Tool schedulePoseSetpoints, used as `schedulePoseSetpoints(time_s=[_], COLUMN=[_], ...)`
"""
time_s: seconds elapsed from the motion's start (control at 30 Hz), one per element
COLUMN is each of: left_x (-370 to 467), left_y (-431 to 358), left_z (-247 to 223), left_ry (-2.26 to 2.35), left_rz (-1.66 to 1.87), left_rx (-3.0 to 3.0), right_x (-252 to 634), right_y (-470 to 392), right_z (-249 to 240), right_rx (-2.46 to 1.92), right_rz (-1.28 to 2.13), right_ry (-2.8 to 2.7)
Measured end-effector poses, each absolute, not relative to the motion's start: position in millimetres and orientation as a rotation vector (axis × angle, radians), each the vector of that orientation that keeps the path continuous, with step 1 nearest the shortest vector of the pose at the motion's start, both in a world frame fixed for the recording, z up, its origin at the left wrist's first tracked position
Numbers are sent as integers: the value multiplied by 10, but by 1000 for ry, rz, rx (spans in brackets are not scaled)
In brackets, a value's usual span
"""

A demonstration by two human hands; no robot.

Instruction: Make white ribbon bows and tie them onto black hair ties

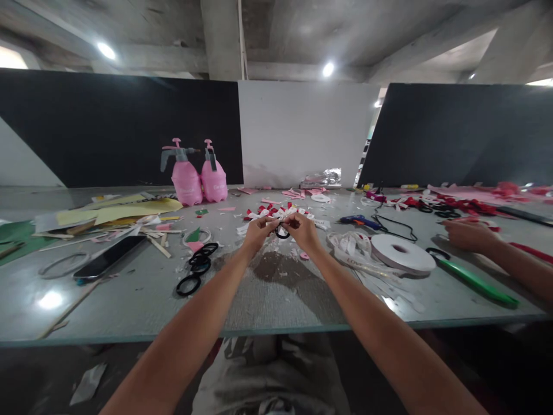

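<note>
A small black ring [283, 232] is pinched between my two hands over the middle of the table. My left hand [258, 231] grips its left side, and my right hand [301, 228] grips its upper right side. The fingertips of both hands nearly meet at the top of the ring. Just behind them lies a pile of red and white ribbon pieces [280, 211], partly hidden by my fingers. Several more black rings [188, 285] lie loosely to the left of my left forearm.
Two pink spray bottles [186, 183] stand at the back left. A phone [110, 257] and wood sticks lie left. A ribbon spool [403, 253], a blue glue gun [359, 221] and a green tool [479, 283] lie right, near another person's hand [469, 235].
</note>
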State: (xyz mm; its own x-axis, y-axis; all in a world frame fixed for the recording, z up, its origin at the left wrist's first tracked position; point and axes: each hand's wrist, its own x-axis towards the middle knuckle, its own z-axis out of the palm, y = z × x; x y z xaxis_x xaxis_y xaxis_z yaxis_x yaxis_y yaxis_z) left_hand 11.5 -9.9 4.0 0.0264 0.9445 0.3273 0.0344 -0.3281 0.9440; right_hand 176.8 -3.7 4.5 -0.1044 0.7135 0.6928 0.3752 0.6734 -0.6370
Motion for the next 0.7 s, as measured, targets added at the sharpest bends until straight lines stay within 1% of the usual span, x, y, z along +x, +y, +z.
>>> schedulePoseSetpoints(time_s=[0.23, 0.47, 0.6, 0.7], left_x=[90, 45, 39, 28], left_y=[-146, -146, -91, -55], left_z=[81, 87, 53, 19], left_ry=[963, 1231, 1226, 1232], left_rz=[1360, 1324, 1352, 1361], left_rx=[1594, 1819, 1831, 1874], right_x=[1771, 1789, 1782, 1777], right_y=[-86, -107, -86, -42], right_z=[74, 73, 38, -21], right_rx=[-934, -917, -910, -900], right_rz=[311, 232, 170, 239], right_ry=[-1718, -1833, -1780, -1737])
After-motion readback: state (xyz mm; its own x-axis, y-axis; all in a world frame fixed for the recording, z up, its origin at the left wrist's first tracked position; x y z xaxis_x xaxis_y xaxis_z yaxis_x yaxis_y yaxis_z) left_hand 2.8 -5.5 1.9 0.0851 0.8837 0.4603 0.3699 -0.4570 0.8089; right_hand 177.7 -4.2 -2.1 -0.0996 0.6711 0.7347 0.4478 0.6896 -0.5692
